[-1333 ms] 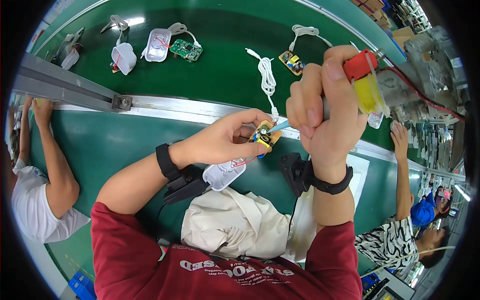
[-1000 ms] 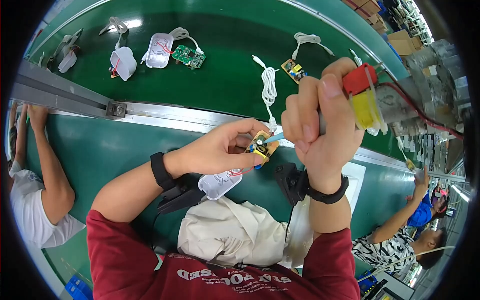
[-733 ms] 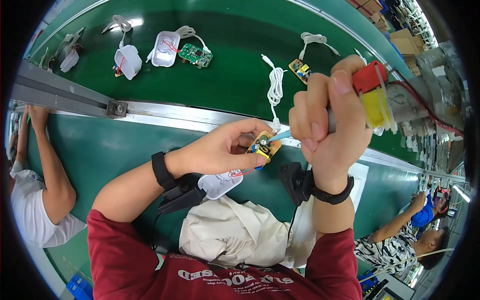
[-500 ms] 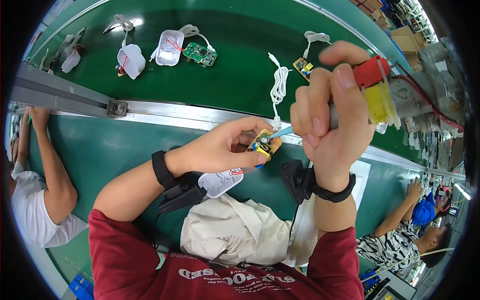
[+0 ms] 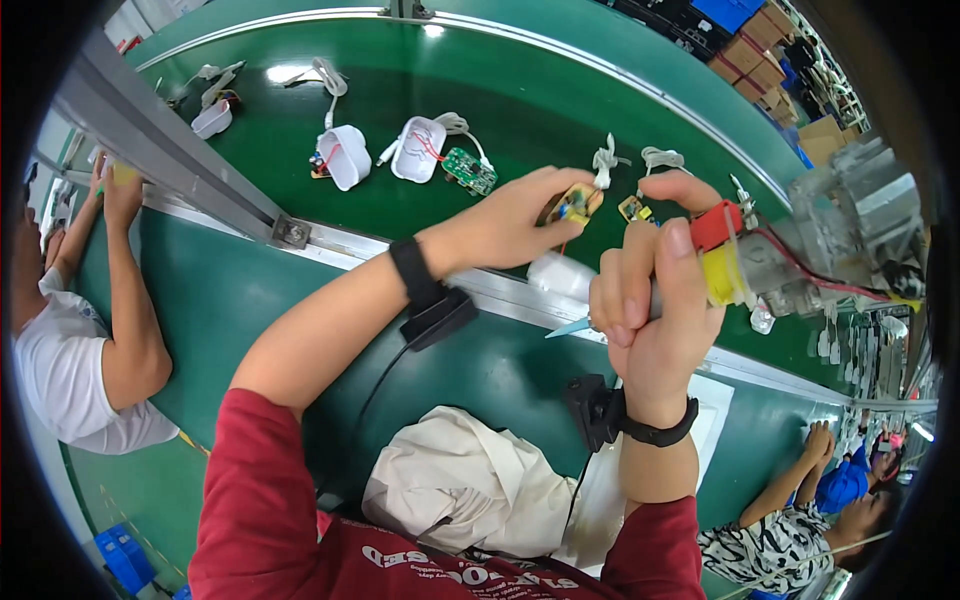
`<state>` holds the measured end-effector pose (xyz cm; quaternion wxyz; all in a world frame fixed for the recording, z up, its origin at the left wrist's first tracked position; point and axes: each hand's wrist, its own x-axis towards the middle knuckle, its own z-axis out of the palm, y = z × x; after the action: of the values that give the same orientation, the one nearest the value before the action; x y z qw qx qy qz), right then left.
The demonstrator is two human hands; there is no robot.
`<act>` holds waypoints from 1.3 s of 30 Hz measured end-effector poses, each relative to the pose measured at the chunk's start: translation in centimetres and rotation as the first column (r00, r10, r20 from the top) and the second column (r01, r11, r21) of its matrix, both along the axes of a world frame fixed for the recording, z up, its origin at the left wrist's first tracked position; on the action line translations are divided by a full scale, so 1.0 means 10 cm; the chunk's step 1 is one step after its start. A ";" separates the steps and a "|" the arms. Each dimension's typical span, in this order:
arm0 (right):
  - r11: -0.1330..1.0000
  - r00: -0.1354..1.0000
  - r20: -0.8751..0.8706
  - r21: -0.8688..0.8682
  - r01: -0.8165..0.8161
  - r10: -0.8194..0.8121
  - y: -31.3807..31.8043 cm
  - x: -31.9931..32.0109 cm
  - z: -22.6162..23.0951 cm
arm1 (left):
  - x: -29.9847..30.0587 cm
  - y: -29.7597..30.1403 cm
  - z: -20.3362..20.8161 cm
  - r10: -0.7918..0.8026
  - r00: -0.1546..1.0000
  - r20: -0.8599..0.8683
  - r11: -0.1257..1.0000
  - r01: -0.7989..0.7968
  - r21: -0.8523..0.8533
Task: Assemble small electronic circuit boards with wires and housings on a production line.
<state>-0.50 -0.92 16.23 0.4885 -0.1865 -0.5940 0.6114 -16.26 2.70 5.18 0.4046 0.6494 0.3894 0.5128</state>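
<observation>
My left hand (image 5: pixel 490 222) reaches over the metal rail, gripping a small circuit board (image 5: pixel 576 206) by its edges between thumb and fingers. A bundled white cable (image 5: pixel 605 165) is beside the board's far end. Below it a white plastic shell (image 5: pixel 562 277), blurred, hangs by a red wire. My right hand (image 5: pixel 655 300) is closed around a grey glue dispenser (image 5: pixel 722 276) with a red switch and yellow tape. Its tapered blue nozzle (image 5: pixel 569 328) points left over the near side of the rail, apart from the board.
On the green belt (image 5: pixel 300 110) beyond the rail lie white shells (image 5: pixel 419 150), a green circuit board (image 5: pixel 469 171) and another small board (image 5: pixel 634 209). A metal post (image 5: pixel 190 130) slants at left. Cream cloth (image 5: pixel 470 480) lies near me. Co-workers sit on both sides.
My left hand has carried the circuit board forward and right, away from the blue nozzle and over the rail. The white shell has come along. My right hand still grips the dispenser.
</observation>
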 end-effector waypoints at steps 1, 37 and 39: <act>1.000 1.000 0.002 -0.001 0.001 -0.001 0.00 0.00 -0.01 | -0.02 0.06 0.04 0.215 0.947 -0.238 0.962 -0.164 0.216; 0.995 0.994 0.064 0.047 0.084 -0.087 -0.06 -0.04 0.16 | -0.06 -1.09 0.27 0.170 0.794 0.583 0.677 0.336 -0.655; 0.995 0.994 0.064 0.059 0.082 -0.086 -0.01 -0.06 0.12 | 0.02 -1.07 0.17 -0.003 0.901 0.434 0.787 0.270 -0.554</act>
<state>-1.06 -1.02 17.38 0.4988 -0.2178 -0.6183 0.5669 -16.04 -7.97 6.90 0.6988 0.3913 0.3889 0.4553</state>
